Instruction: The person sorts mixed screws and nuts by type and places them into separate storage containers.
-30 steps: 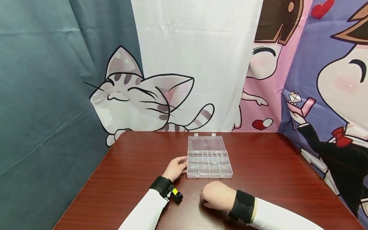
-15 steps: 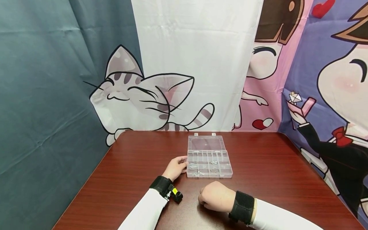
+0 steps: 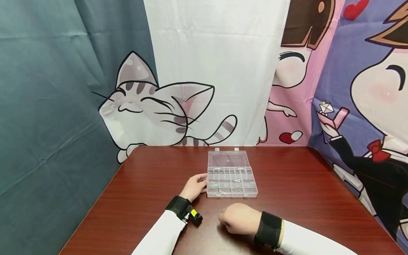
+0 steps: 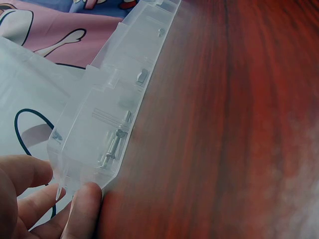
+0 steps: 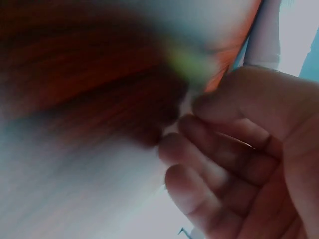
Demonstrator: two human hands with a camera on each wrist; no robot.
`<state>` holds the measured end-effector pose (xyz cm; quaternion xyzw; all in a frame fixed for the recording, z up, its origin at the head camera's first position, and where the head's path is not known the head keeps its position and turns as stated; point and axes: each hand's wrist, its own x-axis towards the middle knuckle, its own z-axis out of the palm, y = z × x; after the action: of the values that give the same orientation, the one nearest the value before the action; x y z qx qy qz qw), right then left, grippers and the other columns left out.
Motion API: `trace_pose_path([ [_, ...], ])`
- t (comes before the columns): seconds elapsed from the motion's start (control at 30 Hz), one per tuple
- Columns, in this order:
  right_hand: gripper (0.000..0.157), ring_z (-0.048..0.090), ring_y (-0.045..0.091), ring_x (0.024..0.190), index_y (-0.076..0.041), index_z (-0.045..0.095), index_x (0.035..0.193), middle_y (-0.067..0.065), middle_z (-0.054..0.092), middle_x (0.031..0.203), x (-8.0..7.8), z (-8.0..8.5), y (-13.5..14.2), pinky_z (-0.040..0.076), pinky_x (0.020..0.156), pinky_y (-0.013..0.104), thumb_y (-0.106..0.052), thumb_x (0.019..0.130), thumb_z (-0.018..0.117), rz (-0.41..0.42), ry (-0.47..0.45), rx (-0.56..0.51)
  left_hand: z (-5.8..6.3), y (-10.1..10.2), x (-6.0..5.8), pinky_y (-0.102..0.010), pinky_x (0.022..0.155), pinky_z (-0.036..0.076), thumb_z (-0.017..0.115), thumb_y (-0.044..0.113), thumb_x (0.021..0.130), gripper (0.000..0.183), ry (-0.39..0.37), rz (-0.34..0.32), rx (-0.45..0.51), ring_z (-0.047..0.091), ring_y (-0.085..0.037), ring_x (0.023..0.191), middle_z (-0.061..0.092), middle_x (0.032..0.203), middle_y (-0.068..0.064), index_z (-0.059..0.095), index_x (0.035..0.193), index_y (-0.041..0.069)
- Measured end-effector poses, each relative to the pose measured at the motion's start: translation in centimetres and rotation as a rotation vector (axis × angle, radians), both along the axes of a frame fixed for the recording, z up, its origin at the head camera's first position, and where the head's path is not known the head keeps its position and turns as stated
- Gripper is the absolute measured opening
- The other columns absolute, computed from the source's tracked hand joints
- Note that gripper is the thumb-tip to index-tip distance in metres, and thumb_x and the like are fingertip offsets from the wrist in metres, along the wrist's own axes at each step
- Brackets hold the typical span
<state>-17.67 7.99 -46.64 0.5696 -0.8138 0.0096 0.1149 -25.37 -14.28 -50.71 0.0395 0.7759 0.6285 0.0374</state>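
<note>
A clear plastic compartment box [image 3: 232,187] stands on the table with its lid [image 3: 228,159] folded back. Small metal screws [image 4: 113,148] lie along its near side, and more small hardware [image 3: 237,181] is spread among the compartments. My left hand [image 3: 193,187] grips the box's left end; in the left wrist view the fingers [image 4: 30,172] wrap its corner. In front of the box, low over the table, is my right hand [image 3: 241,218], fingers curled in. The right wrist view is blurred; the thumb meets the index fingertip [image 5: 197,124], and I cannot tell whether something small is between them.
The reddish-brown wooden table [image 3: 153,170] reaches back to cartoon-printed hanging cloths [image 3: 223,53]. Black bands circle both wrists, and a small camera [image 3: 195,216] with a yellow mark sticks out from the left band, between the two forearms.
My right hand has shifted slightly left over the table, its fingers still curled. The left hand and the box stay where they were.
</note>
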Motion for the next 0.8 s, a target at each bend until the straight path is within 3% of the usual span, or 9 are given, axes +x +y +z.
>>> trace_pose_path([
  [0.1, 0.035, 0.033, 0.003, 0.053, -0.02, 0.044, 0.066, -0.014, 0.036, 0.06, -0.9, -0.1, 0.3, 0.029, 0.047, 0.018, -0.008, 0.073, 0.075, -0.02, -0.068, -0.048, 0.1, 0.0, 0.1, -0.037, 0.082, 0.06, 0.055, 0.008, 0.101, 0.044, 0.003, -0.005, 0.003, 0.059, -0.037, 0.117, 0.054, 0.135, -0.029, 0.048, 0.141, -0.008],
  [0.27, 0.032, 0.037, 0.002, 0.057, -0.02, 0.044, 0.07, -0.016, 0.037, 0.064, -3.1, 0.4, 1.4, 0.032, 0.05, 0.017, -0.008, 0.075, 0.074, -0.132, -0.185, -0.111, 0.2, 0.1, 0.1, -0.036, 0.082, 0.06, 0.056, 0.008, 0.1, 0.043, -0.005, 0.003, 0.006, 0.06, -0.036, 0.117, 0.054, 0.134, -0.028, 0.05, 0.14, -0.008],
  [0.53, 0.031, 0.038, 0.005, 0.057, -0.018, 0.045, 0.069, -0.013, 0.039, 0.062, -7.7, 1.6, 4.3, 0.034, 0.05, 0.022, -0.003, 0.075, 0.072, -0.315, -0.131, -0.239, 0.0, 0.1, -0.1, -0.035, 0.081, 0.06, 0.055, 0.007, 0.101, 0.042, -0.008, 0.006, 0.006, 0.058, -0.036, 0.119, 0.053, 0.136, -0.029, 0.05, 0.139, -0.008],
  [0.8, 0.033, 0.039, 0.008, 0.057, -0.019, 0.047, 0.068, -0.009, 0.039, 0.059, -12.0, 1.4, 7.2, 0.033, 0.051, 0.023, -0.004, 0.079, 0.074, -0.477, -0.212, -0.235, 3.4, 0.5, 2.0, -0.037, 0.082, 0.059, 0.053, 0.001, 0.1, 0.042, 0.001, -0.022, 0.008, 0.058, -0.041, 0.118, 0.05, 0.135, -0.036, 0.047, 0.138, -0.015],
])
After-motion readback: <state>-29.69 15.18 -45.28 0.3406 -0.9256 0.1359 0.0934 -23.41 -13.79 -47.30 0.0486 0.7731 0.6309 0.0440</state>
